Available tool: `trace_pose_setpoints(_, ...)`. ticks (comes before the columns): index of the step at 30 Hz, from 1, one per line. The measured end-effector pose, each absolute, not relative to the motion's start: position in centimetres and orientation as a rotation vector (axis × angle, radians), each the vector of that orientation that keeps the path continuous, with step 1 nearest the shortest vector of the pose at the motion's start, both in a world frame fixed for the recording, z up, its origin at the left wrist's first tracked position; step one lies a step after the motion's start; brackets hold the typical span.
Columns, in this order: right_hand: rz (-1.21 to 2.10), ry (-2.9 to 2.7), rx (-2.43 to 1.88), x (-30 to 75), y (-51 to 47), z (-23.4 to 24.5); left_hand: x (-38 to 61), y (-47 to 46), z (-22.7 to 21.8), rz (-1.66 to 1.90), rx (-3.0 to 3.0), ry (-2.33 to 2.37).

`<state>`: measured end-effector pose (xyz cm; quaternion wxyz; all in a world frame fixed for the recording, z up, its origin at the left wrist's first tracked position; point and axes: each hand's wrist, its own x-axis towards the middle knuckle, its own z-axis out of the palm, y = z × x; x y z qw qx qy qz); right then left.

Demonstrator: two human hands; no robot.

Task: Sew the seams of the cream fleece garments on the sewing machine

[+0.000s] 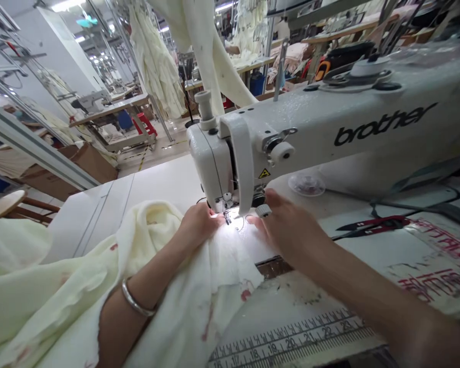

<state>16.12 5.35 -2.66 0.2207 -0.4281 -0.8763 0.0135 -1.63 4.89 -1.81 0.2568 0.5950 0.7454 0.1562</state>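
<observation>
A white sewing machine [230, 138] stands before me, its lamp lighting the presser foot [227, 219]. Cream fabric [230, 260] with reddish marks runs from the needle area down to the front and across to the left, partly over my left forearm. My left hand [199, 225] is closed on the fabric's edge, fingertips just left of the presser foot. To the right of the needle is my right hand [287, 225], thumb and forefinger apart beside a white ridged knob [263, 210]. I see nothing held in it; its other fingers are hidden.
Dark-and-red scissors or snips [375, 225] lie on the table to the right, near a clear bobbin [306, 185]. A printed ruler scale [291, 342] lines the front edge. Cream fabric hangs [203, 56] behind the machine head. A wooden stool [7, 204] stands at left.
</observation>
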Motion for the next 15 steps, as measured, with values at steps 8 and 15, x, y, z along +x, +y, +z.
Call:
trace_pose_setpoints(8, -0.008, -2.62, -0.701, 15.4, 0.4, -4.7, -1.6, 5.1, -2.1, 0.313, 1.687, 2.071)
trace_pose_setpoints(15, 0.15, -2.552, -0.7, 17.2, 1.1, -3.9, -1.4, 4.6, -2.4, 0.3, 1.718, 2.134)
